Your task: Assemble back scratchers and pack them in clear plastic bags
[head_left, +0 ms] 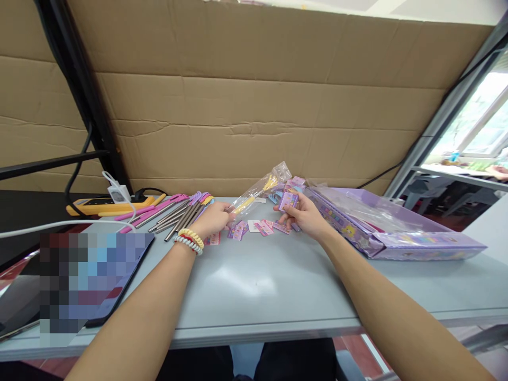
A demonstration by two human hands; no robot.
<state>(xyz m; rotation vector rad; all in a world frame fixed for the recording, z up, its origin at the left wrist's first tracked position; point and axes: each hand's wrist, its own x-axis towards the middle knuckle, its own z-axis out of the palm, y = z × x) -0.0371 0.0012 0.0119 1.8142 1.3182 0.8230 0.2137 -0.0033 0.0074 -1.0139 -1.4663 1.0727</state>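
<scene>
My left hand [216, 218], with two braided bands at its wrist, is closed on the lower end of a clear plastic bag [260, 191]. Inside that bag lies a long yellow stick with a pronged head. Between the thumb and fingers of my right hand [301, 214] is a small purple printed card [288, 201]. Several similar pink and purple cards [264, 227] lie scattered on the grey table [257, 286] below both hands. Beside my left hand is a pile of metal-shafted sticks [180, 214] with purple, yellow and blue ends.
A purple printed box [413, 246] with clear plastic in it stands at the right. On the left are pink sticks [153, 211], a yellow-and-black device [107, 206], a white charger [119, 192] and a tablet-like device [130, 280]. Cardboard [254, 106] backs the table.
</scene>
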